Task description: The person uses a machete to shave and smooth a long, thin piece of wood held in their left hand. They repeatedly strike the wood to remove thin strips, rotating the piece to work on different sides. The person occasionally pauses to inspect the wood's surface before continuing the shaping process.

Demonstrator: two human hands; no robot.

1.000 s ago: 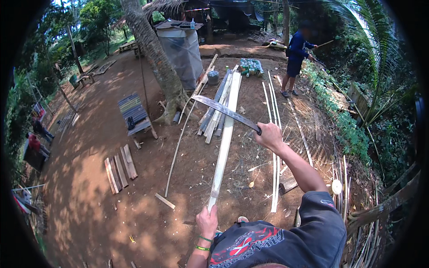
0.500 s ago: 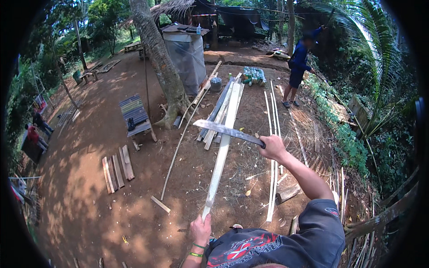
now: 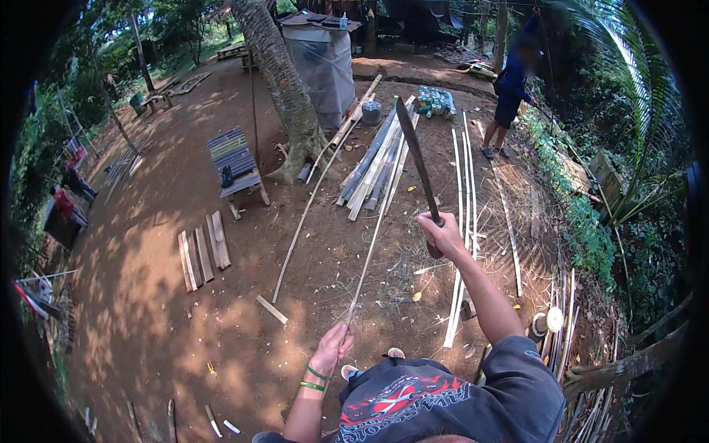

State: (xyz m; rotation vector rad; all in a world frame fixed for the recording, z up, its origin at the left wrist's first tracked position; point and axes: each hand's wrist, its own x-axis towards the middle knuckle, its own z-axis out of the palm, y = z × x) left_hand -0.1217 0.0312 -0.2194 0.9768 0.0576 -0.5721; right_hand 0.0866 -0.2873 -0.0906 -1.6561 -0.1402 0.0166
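My left hand (image 3: 331,347), low in the middle, is closed around the near end of a long bamboo strip (image 3: 363,269). The strip shows its thin edge and runs away from me toward a stack of split bamboo slats (image 3: 362,188). My right hand (image 3: 444,235) grips the handle of a machete (image 3: 418,151). Its long dark blade points up and away, slightly left, to the right of the strip. Blade and strip look apart near my hands; toward the far end they overlap in view, and I cannot tell whether they touch.
Several thin bamboo strips (image 3: 459,288) lie on the ground at the right. Short boards (image 3: 201,255) and a low stand with a corrugated top (image 3: 233,159) are left, near a leaning tree (image 3: 284,92). A person in dark blue (image 3: 509,96) stands far right; people are also far left.
The machete has swung from lying across the bamboo strip to pointing away and upward. The strip has turned from its broad face to its edge. My left hand has risen slightly in view.
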